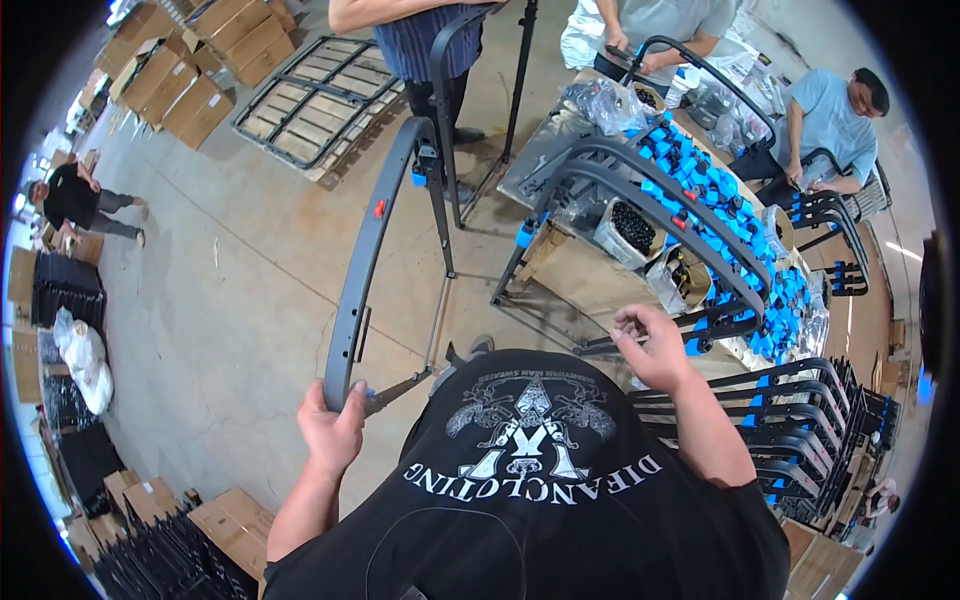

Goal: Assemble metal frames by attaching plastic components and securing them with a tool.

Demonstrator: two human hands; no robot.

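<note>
My left hand [333, 428] grips the near end of a long curved dark grey metal arm [365, 255] that arches away over the concrete floor to a folding frame with blue clips. My right hand [652, 345] hovers with fingers pinched near the end of a second curved grey arm [690, 240] lying on the worktable; whether it holds a small part I cannot tell. A stack of similar curved arms with blue ends [790, 420] sits just right of me.
The cardboard-covered worktable [580, 280] carries several blue plastic parts [720, 195], boxes of black pieces [632, 228] and plastic bags. Other people work at its far side. Cardboard boxes [180, 70], metal grid frames [310, 100] and black stacked parts [65, 285] line the floor.
</note>
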